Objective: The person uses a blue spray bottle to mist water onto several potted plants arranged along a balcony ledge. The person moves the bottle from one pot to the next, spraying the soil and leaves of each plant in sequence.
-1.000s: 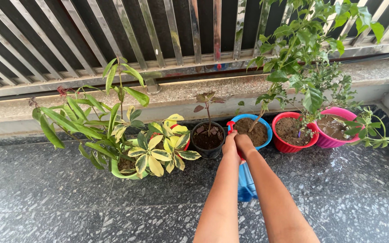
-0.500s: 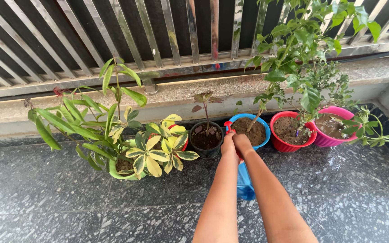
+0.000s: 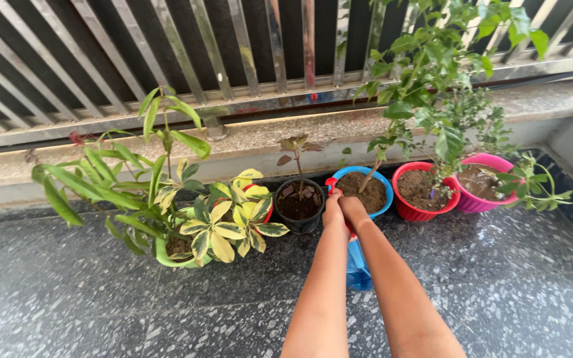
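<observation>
Spray bottle, blue, red-topped, at blue pot.
Left hand and right hand both clamp its top.

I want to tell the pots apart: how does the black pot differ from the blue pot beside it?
The black pot is dark and narrower; the blue pot is bright and wider. The black pot holds a short, reddish-leaved seedling; the blue pot holds a taller green plant leaning right. Both hands are at the blue pot's rim, not the black pot's. Both hold soil.
</observation>
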